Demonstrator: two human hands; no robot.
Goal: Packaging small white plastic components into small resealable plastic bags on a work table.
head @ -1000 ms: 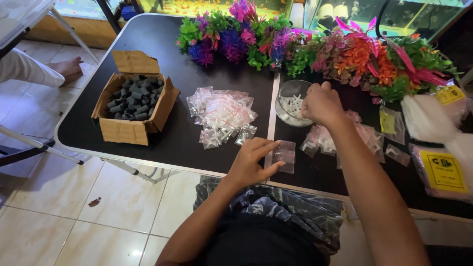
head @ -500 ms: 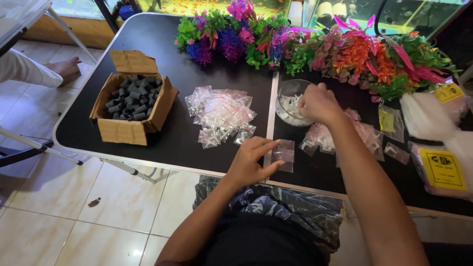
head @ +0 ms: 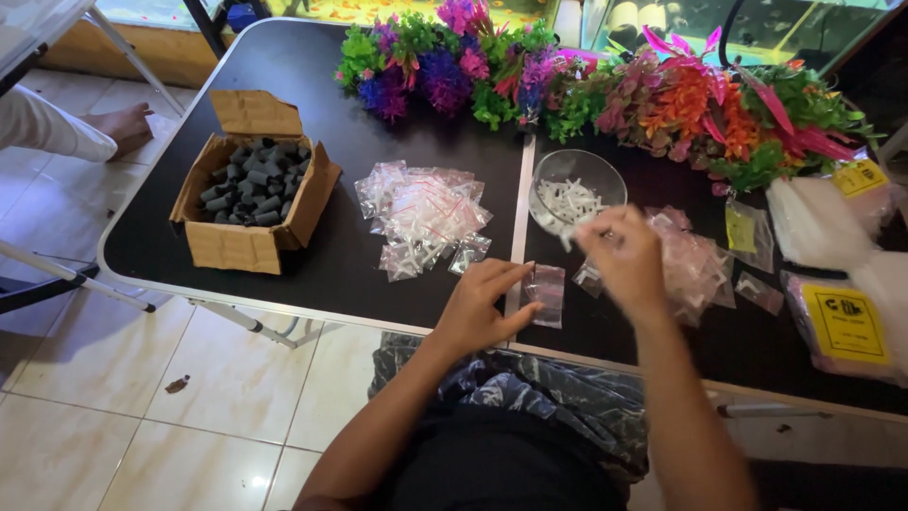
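My left hand [head: 482, 303] rests on the black table, its fingers holding a small clear zip bag [head: 547, 293] near the front edge. My right hand [head: 619, 257] hovers just in front of a clear bowl [head: 575, 194] of small white plastic pieces, fingers pinched together on what looks like a few white pieces; motion blur hides the details. A heap of filled clear bags [head: 424, 216] lies to the left of the bowl. More small bags [head: 698, 270] lie under and to the right of my right hand.
An open cardboard box [head: 251, 194] of dark cylinders sits at the table's left. Colourful artificial plants [head: 586, 80] line the far edge. Packets with yellow labels [head: 846, 317] lie at the right. Another person's hand and white sleeve [head: 85, 128] rest on the floor at far left.
My right hand has left the bowl and come back toward me and the small bag. The left hand has stayed on the bag.
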